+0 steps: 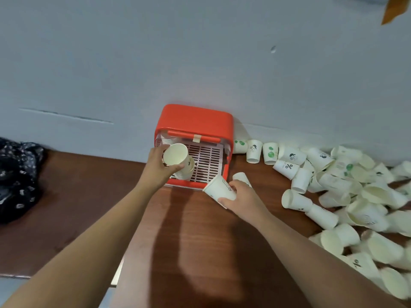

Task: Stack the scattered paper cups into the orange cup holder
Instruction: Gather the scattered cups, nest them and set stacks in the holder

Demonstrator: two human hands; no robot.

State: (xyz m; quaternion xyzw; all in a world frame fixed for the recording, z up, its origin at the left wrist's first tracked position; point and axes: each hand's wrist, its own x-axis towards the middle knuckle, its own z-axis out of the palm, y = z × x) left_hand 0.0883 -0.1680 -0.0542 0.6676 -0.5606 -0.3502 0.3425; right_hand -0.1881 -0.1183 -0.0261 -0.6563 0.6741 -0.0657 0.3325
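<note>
The orange cup holder (194, 121) stands against the wall, its slatted white tray (205, 162) facing me. My left hand (159, 167) grips a white paper cup (176, 155), mouth towards me, over the tray's left side, where another cup (185, 174) sits beneath it. My right hand (241, 196) holds a second paper cup (219, 187) tilted at the holder's front right corner; one more cup (241, 177) lies just behind that hand. Several scattered paper cups (347, 196) are piled on the table to the right.
The brown wooden table (195, 241) runs along a pale grey wall (155, 52). A dark patterned cloth (17, 174) lies at the left edge. A row of upright printed cups (253, 151) stands right of the holder.
</note>
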